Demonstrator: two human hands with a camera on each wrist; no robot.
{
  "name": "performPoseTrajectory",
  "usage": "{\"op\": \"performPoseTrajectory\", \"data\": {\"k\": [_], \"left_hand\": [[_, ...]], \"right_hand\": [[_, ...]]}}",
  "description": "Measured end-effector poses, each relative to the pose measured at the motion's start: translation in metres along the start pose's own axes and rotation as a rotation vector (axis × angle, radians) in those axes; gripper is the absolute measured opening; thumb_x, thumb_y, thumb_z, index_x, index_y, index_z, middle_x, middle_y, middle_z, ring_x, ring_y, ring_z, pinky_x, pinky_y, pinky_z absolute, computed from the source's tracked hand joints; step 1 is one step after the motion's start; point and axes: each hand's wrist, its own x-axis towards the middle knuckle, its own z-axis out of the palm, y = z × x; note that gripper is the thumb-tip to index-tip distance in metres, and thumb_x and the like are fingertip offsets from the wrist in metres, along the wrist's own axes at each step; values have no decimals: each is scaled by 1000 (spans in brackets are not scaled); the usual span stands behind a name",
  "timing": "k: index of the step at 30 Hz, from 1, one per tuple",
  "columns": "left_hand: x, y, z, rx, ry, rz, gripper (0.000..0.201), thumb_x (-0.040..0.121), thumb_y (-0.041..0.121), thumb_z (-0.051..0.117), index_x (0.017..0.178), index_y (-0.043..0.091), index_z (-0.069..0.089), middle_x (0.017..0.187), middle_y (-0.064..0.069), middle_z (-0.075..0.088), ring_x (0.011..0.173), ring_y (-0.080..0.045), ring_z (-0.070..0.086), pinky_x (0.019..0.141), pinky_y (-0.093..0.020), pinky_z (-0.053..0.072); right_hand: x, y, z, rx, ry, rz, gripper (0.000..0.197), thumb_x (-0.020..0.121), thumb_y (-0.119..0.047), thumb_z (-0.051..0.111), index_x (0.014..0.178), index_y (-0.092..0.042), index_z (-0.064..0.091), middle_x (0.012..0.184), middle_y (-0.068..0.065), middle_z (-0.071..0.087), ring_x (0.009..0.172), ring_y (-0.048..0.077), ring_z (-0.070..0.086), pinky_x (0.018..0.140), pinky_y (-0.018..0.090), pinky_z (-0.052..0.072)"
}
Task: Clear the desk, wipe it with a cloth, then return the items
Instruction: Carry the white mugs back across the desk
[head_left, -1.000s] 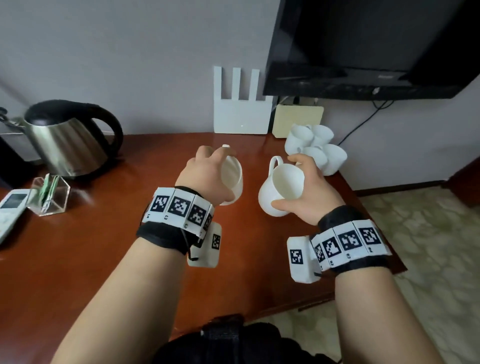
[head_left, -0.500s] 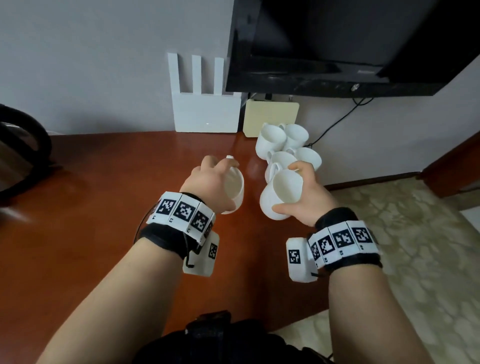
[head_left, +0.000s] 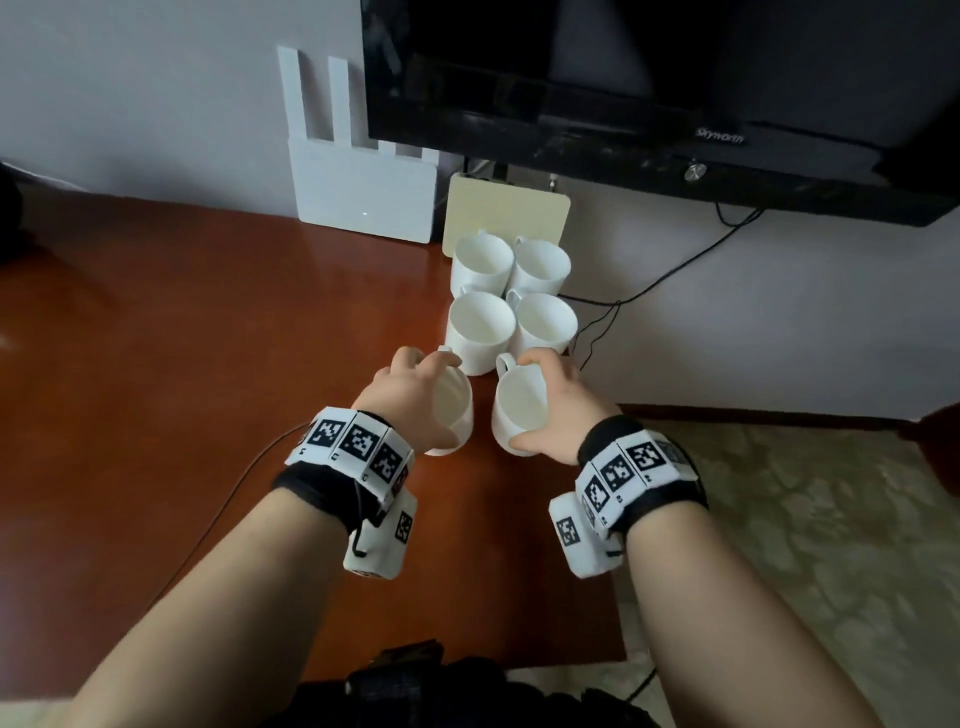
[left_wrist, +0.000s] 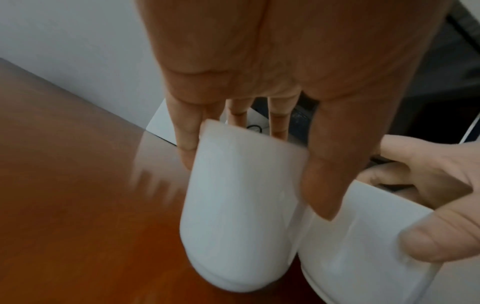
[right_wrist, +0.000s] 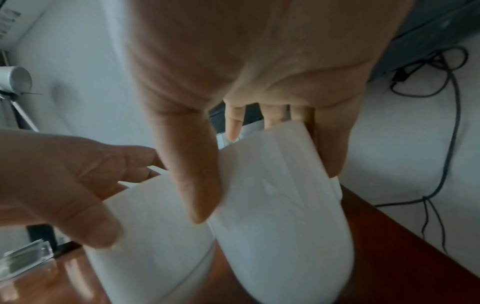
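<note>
both mugs now down by the 4-mug cluster (head_left: 511, 304)

l hand (head_left: 410, 392) grips left mug (head_left: 453, 410), r hand (head_left: 558, 400) grips right mug (head_left: 519, 415); they've moved from mid-desk (head_left: 156, 389) to just in front of the cluster, prob abt to be set down.

A head-worn camera looks forward and steeply down over both forearms onto the red-brown counter (head_left: 156, 415) and the wall behind it. Each wrist camera sits very close under its palm, facing along the fingers. All three views share the two held mugs; each wrist view also catches the opposite hand at its edge.
</note>
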Motion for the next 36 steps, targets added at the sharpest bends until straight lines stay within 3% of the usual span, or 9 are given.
{"op": "performPoseTrajectory", "data": {"k": [4,9,14,18,25,32,36], "left_hand": [[-2,16,17,16,19,-86,86,73,26,76,143,33,26,142,0,26,128,-26,36,99,-35,43],[3,31,27,-2,80,-128,90,72,27,77,143,27,22,142,-2,28,128,-27,38,99,-36,41],[11,41,33,-17,116,-154,74,71,24,78,128,16,31,133,-2,36,120,-24,43,88,-30,41],[15,47,41,13,116,-165,69,71,28,78,122,15,33,129,-1,38,116,-23,44,86,-30,42],[16,56,47,53,142,-192,78,72,41,75,132,21,30,137,2,37,123,-21,42,93,-30,41],[18,62,41,166,101,-203,81,73,45,71,134,20,25,130,-3,41,111,-25,52,80,-30,44],[17,60,42,164,86,-205,86,73,45,71,138,23,20,132,-3,38,114,-25,50,84,-32,44]], "right_hand": [[4,21,-5,27,-44,-49,77,74,-29,73,135,-30,25,135,2,31,99,17,42,81,28,39],[12,36,-7,-8,-26,-85,76,75,-35,72,135,-28,26,137,4,32,112,26,50,83,32,44],[17,49,-6,-4,-41,-92,74,74,-35,72,132,-25,28,133,6,36,108,28,53,83,34,46],[21,59,-7,30,-39,-103,71,75,-34,72,132,-23,30,134,5,36,110,27,51,81,30,43],[21,67,1,48,-33,-114,70,75,-35,73,130,-22,32,140,1,31,115,27,51,88,35,47],[23,69,5,59,-27,-100,74,74,-35,74,133,-21,30,142,-1,29,118,26,49,88,35,46],[22,68,6,81,-20,-106,74,75,-34,73,134,-21,30,143,-1,28,120,26,48,91,36,46]]}}
